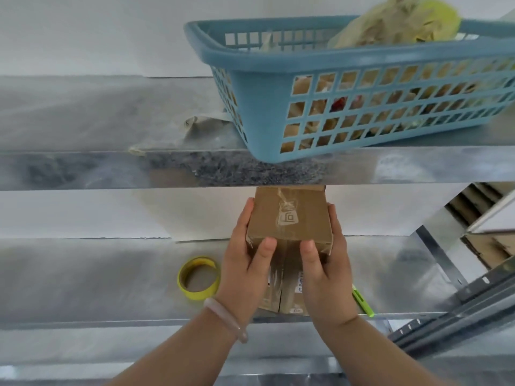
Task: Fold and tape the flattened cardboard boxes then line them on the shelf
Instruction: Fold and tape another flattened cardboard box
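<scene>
Item: box [289, 218]; brown, folded up, clear tape across its top face; it stands on the shelf [97, 274] near the front lip, its far end tucked under the upper shelf [83, 168].

Grip: left hand [245, 263] and right hand [326, 268] clasp the box from either side, fingers curled along its flanks, thumbs pressed on the near face; both grip it firmly.

Progress: this box appears folded and taped, and is judged to be in the placing step; no other finished box shows on the shelf, so no line is formed yet; most of the task probably remains.

Adjuncts: tape [195, 292], a yellow roll, lies flat just left of the left hand; cutter [362, 300], green, lies at the shelf lip just right of the right wrist; cardboard [479, 246] shows behind the frame at far right, perhaps flat stock.

Above: basket [306, 58], blue, filled, overhangs the upper shelf.

Obscured: the box's rear and underside are hidden; the near face shows a centre seam and labels, too blurred to read; whether it is one tall box or two stacked cannot be told.
</scene>
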`<state>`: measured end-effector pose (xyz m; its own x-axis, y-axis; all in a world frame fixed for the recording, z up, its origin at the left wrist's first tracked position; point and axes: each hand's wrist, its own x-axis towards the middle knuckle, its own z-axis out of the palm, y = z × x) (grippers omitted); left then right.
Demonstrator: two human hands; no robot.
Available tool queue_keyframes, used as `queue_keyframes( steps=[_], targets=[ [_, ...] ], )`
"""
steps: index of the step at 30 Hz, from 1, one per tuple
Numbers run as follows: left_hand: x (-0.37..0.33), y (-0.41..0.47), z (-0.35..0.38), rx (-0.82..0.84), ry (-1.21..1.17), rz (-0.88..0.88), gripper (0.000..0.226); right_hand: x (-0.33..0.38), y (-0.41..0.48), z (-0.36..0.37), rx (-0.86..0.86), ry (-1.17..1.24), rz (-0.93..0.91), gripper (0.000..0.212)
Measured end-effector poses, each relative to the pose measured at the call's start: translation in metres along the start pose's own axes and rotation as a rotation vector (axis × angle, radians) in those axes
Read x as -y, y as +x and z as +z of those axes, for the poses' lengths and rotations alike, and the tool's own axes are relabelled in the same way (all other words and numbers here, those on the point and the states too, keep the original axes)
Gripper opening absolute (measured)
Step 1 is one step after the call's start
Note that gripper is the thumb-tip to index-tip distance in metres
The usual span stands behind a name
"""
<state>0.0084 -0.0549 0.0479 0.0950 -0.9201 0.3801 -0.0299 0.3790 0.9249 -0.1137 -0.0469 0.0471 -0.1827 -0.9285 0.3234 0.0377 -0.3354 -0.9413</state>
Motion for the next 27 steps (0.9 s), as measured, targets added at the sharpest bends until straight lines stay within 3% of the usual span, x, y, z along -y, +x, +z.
queue_keyframes(
  steps=[6,13,18,24,27],
  targets=[
    [0.001,-0.001,0.0,0.004,-0.154,-0.072,0.057,0.002,0.002,-0.001,-0.004,0.092,0.052,0.067],
    [-0.006,0.004,0.01,0.0,-0.231,-0.173,0.044,-0.009,0.0,0.004,-0.149,0.036,0.004,0.05],
    [-0.006,0.002,0.003,0.019,-0.241,-0.25,0.042,0.004,-0.003,-0.001,-0.093,0.106,0.125,0.047],
    [-0.008,0.004,-0.002,0.056,-0.271,-0.314,0.048,0.002,-0.001,-0.016,-0.025,0.013,0.246,0.042],
    [-0.011,-0.003,0.003,0.04,-0.203,-0.253,0.051,0.004,-0.002,-0.011,0.008,0.039,0.195,0.049]
  ],
)
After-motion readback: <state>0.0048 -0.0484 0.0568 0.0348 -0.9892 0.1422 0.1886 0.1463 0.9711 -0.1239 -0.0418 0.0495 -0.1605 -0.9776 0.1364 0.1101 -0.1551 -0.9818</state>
